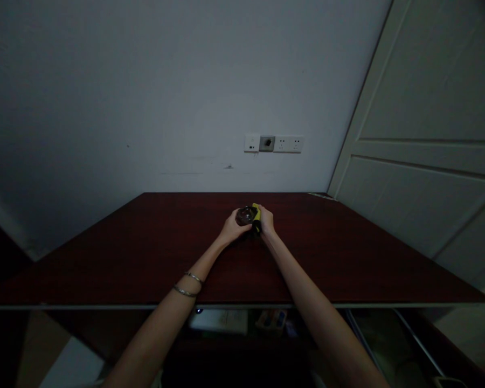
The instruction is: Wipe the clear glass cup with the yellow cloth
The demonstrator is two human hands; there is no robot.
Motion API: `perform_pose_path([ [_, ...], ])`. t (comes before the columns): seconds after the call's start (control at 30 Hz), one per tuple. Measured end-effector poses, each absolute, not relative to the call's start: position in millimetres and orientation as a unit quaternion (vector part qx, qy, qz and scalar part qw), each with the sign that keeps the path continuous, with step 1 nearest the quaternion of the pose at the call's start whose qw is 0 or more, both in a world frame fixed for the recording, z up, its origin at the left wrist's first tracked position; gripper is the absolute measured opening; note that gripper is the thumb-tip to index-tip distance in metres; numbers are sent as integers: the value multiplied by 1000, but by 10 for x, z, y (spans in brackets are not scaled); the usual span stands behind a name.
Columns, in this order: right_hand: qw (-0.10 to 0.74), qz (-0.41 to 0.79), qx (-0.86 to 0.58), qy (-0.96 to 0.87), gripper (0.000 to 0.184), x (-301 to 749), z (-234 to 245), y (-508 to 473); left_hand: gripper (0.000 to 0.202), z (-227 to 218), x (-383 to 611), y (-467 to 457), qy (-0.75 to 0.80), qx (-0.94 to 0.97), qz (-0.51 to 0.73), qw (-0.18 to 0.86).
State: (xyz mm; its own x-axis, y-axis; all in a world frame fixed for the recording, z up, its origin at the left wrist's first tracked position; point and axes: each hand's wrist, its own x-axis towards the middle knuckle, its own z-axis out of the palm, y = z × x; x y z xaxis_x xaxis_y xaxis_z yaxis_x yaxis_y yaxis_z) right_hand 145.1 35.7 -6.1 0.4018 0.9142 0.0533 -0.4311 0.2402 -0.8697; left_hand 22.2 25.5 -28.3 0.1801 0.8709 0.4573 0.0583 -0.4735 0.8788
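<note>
Over the middle of the dark red tabletop, my two hands meet in front of me. My left hand [231,226] is curled around a round, see-through, dark-looking object [246,216], like a small glass or jar; its exact kind does not show. Held in my right hand [267,220] is a yellow and black object [257,215], pressed up against the right side of the round one. Its yellow part runs upright and its black end points down toward me. The fingers of my right hand are mostly hidden behind it. Two bangles [188,285] circle my left forearm.
The dark red table [105,258] reaches back to a pale wall with sockets and a switch panel [274,144]. A white panelled door [420,161] stands on the right. Below the table's front edge, a white flat item [219,321] and small boxes [271,319] show dimly.
</note>
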Motion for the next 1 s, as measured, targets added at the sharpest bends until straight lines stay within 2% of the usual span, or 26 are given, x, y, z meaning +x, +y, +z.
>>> perform_pose_path([
  [0.23, 693, 513, -419, -285, 13, 1428, -10, 311, 69, -295, 223, 245, 386, 685, 540, 302],
  [0.47, 680, 542, -407, -279, 12, 1432, -13, 304, 83, -261, 220, 267, 305, 669, 521, 433],
  [0.63, 674, 556, -403, -275, 15, 1466, -3, 314, 75, -178, 176, 230, 274, 656, 492, 502],
  [0.77, 677, 545, -408, -278, 15, 1478, -11, 337, 67, -144, 189, 200, 277, 661, 502, 485],
  [1.0, 701, 511, -412, -280, 15, 1437, -48, 345, 71, -215, 203, 217, 346, 650, 531, 419],
])
